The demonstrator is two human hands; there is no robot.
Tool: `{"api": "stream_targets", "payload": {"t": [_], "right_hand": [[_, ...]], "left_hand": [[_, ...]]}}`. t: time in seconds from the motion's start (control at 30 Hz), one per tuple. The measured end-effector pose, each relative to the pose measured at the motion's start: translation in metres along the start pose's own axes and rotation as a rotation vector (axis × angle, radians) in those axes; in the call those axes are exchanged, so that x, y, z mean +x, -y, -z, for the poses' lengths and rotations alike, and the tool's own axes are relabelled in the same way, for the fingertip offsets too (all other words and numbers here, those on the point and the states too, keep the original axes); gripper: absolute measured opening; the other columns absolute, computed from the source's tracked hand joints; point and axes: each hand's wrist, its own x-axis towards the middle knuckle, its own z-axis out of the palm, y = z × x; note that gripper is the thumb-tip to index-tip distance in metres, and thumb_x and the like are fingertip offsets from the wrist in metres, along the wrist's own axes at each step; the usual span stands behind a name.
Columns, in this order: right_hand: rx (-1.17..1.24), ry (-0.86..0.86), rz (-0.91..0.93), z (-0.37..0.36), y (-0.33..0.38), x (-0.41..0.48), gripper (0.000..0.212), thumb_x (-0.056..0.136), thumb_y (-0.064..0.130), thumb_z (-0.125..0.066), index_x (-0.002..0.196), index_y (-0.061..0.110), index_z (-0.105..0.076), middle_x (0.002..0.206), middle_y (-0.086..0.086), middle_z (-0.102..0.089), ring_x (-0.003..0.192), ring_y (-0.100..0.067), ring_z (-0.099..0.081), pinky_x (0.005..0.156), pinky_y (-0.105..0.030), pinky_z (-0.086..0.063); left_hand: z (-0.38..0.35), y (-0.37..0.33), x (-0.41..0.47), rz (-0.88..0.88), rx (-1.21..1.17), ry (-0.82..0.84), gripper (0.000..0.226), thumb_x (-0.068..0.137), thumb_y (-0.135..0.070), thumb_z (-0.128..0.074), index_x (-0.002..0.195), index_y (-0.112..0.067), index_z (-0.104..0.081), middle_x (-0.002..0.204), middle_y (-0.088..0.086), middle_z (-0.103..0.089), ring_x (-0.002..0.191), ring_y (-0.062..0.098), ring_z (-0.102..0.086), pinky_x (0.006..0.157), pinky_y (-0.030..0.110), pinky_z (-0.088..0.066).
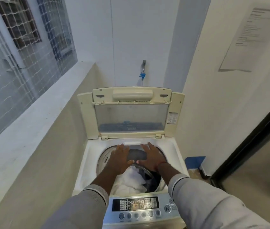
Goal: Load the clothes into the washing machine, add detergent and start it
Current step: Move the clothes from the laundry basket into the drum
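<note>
Top-loading washing machine (88, 156), cream-white body, seen from above with the front at 6 o'clock. Its lid (131, 119), which has a clear window, is folded and stands upright at 12 o'clock. The round drum opening (103, 160) lies at centre. White clothes (131, 179), mixed with darker pieces, are heaped toward its 6 o'clock side. The silver control panel (140, 207) at 6 o'clock has a dark display, a row of round buttons, and a start/pause button (167, 208) at 3 o'clock.

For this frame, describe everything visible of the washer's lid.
The lid is cream plastic, raised nearly upright at the washer's back, in two hinged sections. The lower holds a cloudy clear window; the upper has a moulded grip. A printed label sits on its right frame. The left hand and right hand are below, over the drum, clear of it.
</note>
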Motion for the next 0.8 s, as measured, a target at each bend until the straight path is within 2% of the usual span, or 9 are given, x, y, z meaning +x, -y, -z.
{"api": "stream_targets", "payload": {"t": [0.1,0.2,0.23,0.33,0.43,0.53,0.67,0.8], "right_hand": [[0.004,-0.06,-0.008,0.004,-0.024,-0.01,0.092,0.079,0.063,-0.062,0.153,0.036,-0.015,0.164,0.002,-0.003,0.149,-0.025,-0.007,0.12,-0.047,-0.017],[-0.025,-0.112,-0.042,0.012,-0.068,-0.033,0.09,0.08,0.066,-0.058,0.153,0.037,-0.014,0.164,0.002,-0.002,0.15,-0.023,-0.006,0.118,-0.049,-0.018],[-0.042,-0.133,-0.06,0.016,-0.086,-0.044,0.089,0.082,0.065,-0.057,0.153,0.037,-0.013,0.164,0.002,-0.002,0.15,-0.023,-0.006,0.118,-0.049,-0.018],[-0.062,-0.198,-0.133,0.033,-0.145,-0.078,0.087,0.082,0.069,-0.054,0.153,0.037,-0.015,0.164,0.001,-0.006,0.149,-0.024,-0.01,0.116,-0.051,-0.023],[-0.055,-0.23,-0.206,0.055,-0.208,-0.115,0.089,0.075,0.076,-0.044,0.152,0.04,-0.017,0.163,0.001,-0.009,0.149,-0.024,-0.014,0.112,-0.053,-0.03],[-0.074,-0.245,-0.279,0.075,-0.273,-0.154,0.087,0.078,0.07,-0.049,0.152,0.038,-0.017,0.163,-0.002,-0.012,0.148,-0.025,-0.016,0.114,-0.048,-0.028],[-0.071,-0.242,-0.37,0.09,-0.361,-0.203,0.091,0.071,0.077,-0.038,0.152,0.039,-0.019,0.163,0.0,-0.011,0.148,-0.025,-0.016,0.114,-0.046,-0.028],[-0.009,-0.219,-0.407,0.098,-0.447,-0.249,0.095,0.068,0.08,-0.03,0.152,0.037,-0.021,0.162,-0.002,-0.013,0.147,-0.026,-0.017,0.115,-0.044,-0.025]], "left_hand": [[-0.016,-0.014,0.006,-0.055,0.012,-0.013,0.075,0.089,-0.056,-0.048,0.149,-0.018,-0.024,0.158,0.01,-0.017,0.146,0.027,-0.012,0.117,0.044,-0.012],[-0.035,-0.049,0.016,-0.126,0.039,0.007,0.081,0.085,-0.065,-0.039,0.149,-0.02,-0.022,0.159,0.008,-0.014,0.147,0.026,-0.009,0.117,0.044,-0.011],[-0.04,-0.066,0.021,-0.159,0.023,0.017,0.081,0.085,-0.064,-0.043,0.149,-0.019,-0.023,0.159,0.009,-0.015,0.147,0.027,-0.01,0.117,0.044,-0.013],[-0.057,-0.128,0.031,-0.252,-0.072,0.044,0.075,0.088,-0.052,-0.053,0.149,-0.019,-0.024,0.159,0.01,-0.013,0.147,0.027,-0.008,0.117,0.045,-0.013],[-0.077,-0.2,0.037,-0.363,-0.111,0.088,0.072,0.092,-0.051,-0.047,0.151,-0.022,-0.016,0.161,0.008,-0.001,0.148,0.025,0.004,0.118,0.045,-0.005],[-0.1,-0.273,0.041,-0.461,-0.111,0.116,0.071,0.095,-0.049,-0.043,0.152,-0.022,-0.01,0.161,0.006,0.004,0.147,0.023,0.007,0.118,0.042,0.0],[-0.144,-0.37,0.044,-0.524,-0.103,0.119,0.071,0.095,-0.046,-0.046,0.152,-0.019,-0.014,0.16,0.008,0.001,0.148,0.026,0.005,0.118,0.043,-0.002],[-0.206,-0.45,0.038,-0.521,-0.038,0.223,0.071,0.094,-0.047,-0.047,0.15,-0.015,-0.02,0.16,0.012,-0.005,0.148,0.027,0.0,0.118,0.044,-0.007]]}}
